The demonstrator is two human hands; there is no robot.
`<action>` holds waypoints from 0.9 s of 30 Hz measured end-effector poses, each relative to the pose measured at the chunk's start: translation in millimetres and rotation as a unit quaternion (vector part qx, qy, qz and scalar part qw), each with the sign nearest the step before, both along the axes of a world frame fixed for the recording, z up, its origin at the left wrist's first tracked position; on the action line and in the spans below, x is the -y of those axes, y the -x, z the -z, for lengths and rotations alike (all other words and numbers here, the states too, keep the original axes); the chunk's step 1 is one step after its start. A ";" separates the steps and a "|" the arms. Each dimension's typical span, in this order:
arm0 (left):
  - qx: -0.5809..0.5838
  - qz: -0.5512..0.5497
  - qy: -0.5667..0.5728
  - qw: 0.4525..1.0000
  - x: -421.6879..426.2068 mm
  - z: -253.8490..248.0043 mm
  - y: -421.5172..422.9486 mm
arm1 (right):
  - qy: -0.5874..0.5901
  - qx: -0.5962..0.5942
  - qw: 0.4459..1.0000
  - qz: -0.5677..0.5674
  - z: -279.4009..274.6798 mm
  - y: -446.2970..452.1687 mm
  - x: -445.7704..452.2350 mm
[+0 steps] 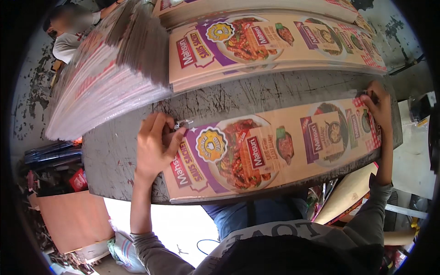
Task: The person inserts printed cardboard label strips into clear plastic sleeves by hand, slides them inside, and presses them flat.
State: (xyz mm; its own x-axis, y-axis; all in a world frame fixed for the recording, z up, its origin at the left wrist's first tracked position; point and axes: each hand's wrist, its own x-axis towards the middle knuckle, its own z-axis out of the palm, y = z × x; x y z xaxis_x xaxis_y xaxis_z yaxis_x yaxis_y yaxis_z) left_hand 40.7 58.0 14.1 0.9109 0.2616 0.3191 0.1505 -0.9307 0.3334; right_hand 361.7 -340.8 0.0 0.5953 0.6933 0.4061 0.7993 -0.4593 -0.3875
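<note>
A long printed food sign [288, 176], marked "Mahsun" and coated in clear plastic, lies across the near side of the dark, scratched table [119, 156]. My left hand [151, 144] pinches its far left corner between thumb and fingers, where a bit of clear film [184, 123] sticks up. At the opposite end my right hand [380, 103] grips the far right corner, thumb on top and fingers curled at the edge. Whether one sign or several lie under my hands I cannot tell.
Behind it lies a stack of matching signs [279, 62]. A taller, fanned pile [110, 91] leans at the left. Another person [73, 34] is beyond that pile. A cardboard box [75, 220] sits on the floor at lower left.
</note>
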 end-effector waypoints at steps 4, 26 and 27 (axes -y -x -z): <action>0.044 0.026 0.001 0.999 -17.4 7.6 13.3 | -0.058 -0.106 0.990 0.067 10.2 -22.0 32.7; 0.095 -0.031 0.018 0.995 -11.6 15.2 6.2 | -0.033 -0.078 0.990 0.111 10.4 -22.2 30.4; 0.082 -0.035 0.049 0.995 -12.0 15.3 5.6 | -0.042 -0.061 0.992 0.098 9.6 -19.1 27.1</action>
